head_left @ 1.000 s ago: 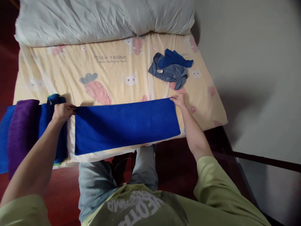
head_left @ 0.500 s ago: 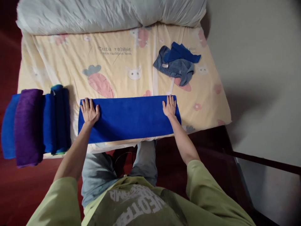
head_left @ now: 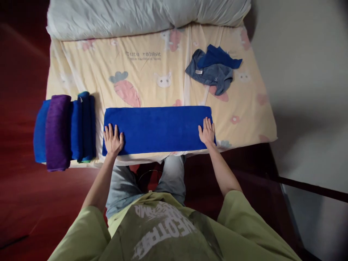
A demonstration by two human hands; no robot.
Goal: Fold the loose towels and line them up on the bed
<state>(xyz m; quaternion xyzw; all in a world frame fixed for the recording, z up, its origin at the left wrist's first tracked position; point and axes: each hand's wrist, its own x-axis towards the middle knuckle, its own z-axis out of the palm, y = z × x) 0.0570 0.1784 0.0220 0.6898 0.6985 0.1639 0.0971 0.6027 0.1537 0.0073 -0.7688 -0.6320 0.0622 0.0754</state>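
A blue towel lies flat in a long strip along the near edge of the bed. My left hand rests on its left end with the fingers spread and the palm down. At the right end, my right hand lies flat on the cloth, fingers stretched out. Neither hand grips anything. Left of the strip sit several folded towels in a row, blue ones with a purple towel draped among them.
A crumpled grey-blue cloth and a darker blue cloth lie toward the back right of the patterned bed sheet. A rolled pale quilt spans the back. A grey wall stands at the right, red floor at the left.
Both hands have slid from the far edge of the blue towel toward its near edge, still flat on it. The whole view has shifted, so the bed appears further right.
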